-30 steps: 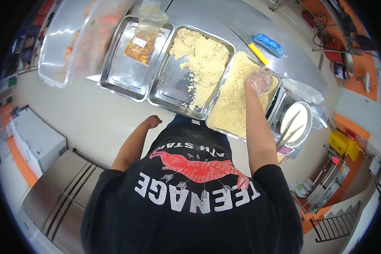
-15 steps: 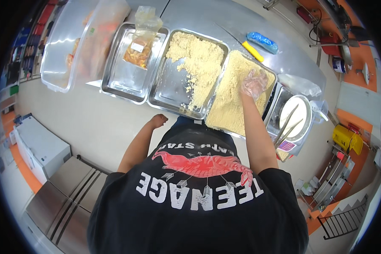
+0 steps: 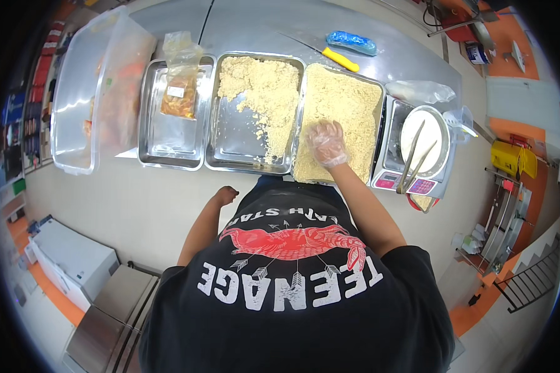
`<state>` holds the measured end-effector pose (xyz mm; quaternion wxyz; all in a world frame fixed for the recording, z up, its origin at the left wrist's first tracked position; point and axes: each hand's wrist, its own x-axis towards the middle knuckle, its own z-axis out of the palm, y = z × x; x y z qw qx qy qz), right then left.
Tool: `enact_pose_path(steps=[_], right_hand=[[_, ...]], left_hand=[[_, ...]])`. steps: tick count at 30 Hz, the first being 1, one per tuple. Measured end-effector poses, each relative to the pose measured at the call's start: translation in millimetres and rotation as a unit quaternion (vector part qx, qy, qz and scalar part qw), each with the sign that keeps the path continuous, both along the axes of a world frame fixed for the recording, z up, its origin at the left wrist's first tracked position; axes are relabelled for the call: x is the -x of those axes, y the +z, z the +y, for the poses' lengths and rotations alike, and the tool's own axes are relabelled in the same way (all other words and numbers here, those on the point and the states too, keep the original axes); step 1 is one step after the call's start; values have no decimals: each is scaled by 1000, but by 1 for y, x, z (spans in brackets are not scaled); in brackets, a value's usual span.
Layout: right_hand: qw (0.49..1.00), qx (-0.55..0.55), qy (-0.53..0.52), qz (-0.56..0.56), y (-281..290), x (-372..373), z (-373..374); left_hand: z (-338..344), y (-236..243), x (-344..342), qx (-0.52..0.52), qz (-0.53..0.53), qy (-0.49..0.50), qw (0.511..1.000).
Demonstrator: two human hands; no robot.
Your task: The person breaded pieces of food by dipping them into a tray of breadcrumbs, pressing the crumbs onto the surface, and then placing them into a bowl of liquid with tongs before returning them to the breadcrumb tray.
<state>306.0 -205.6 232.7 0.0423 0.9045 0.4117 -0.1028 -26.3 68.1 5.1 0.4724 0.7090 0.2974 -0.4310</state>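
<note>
My right hand (image 3: 327,144), in a clear plastic glove, presses palm down with fingers spread on pale yellow crumbs (image 3: 339,93) that fill a metal tray at right of centre. It rests near the tray's close left corner. My bare left hand (image 3: 228,195) hangs beside my body, below the table's front edge, with its fingers curled and nothing visible in them. The nearest tray to it is a second metal tray (image 3: 239,140), with coarser crumbs (image 3: 274,93) heaped over its far and right parts.
Leftward stand a metal tray (image 3: 152,137) holding a bag of orange-brown food (image 3: 180,99) and a large clear plastic tub (image 3: 74,112). On the right, tongs (image 3: 410,155) lean on a bowl of white powder (image 3: 424,140) atop a scale (image 3: 389,177). A yellow-handled knife (image 3: 341,59) lies beyond the crumbs.
My right hand has moved left and closer to me across the crumbs, whose mound now looks flatter and more spread out. The view has shifted slightly. My left hand stays by my side.
</note>
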Motion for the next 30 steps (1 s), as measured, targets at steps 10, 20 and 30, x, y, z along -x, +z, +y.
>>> enact_pose_path(steps=[10, 20, 30], right_hand=[[996, -66, 27, 48, 21, 32, -65], [999, 7, 37, 39, -25, 25, -54], [872, -198, -403, 194, 38, -32, -36]], left_hand=[[14, 6, -31, 10, -91, -203, 975], [33, 28, -63, -23, -78, -250, 965], [33, 5, -27, -21, -133, -259, 956]])
